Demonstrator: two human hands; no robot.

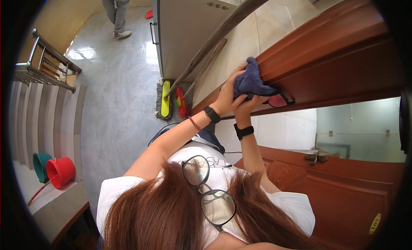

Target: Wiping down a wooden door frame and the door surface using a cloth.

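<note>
A folded blue-purple cloth (252,77), probably a microfiber towel, is pressed against the edge of a reddish-brown wooden door frame (309,53). My left hand (229,92), with a black watch and a red bead bracelet at its wrist, grips the cloth's near side. Just to the right, my right hand (252,104), wearing a black wrist band, holds the lower part; its fingertips are partly hidden under the fabric. A pink piece with dark edging (278,100) shows beyond those fingers; whether it belongs to the cloth I cannot tell.
A flat mop (165,98) and a red brush head (181,103) stand beside a grey cabinet (190,34). Wooden handles rise past the frame. A panelled door (334,198) is at lower right. Stairs, a metal railing (53,63), green and red buckets (61,172) lie left. Another person (117,11) stands far off.
</note>
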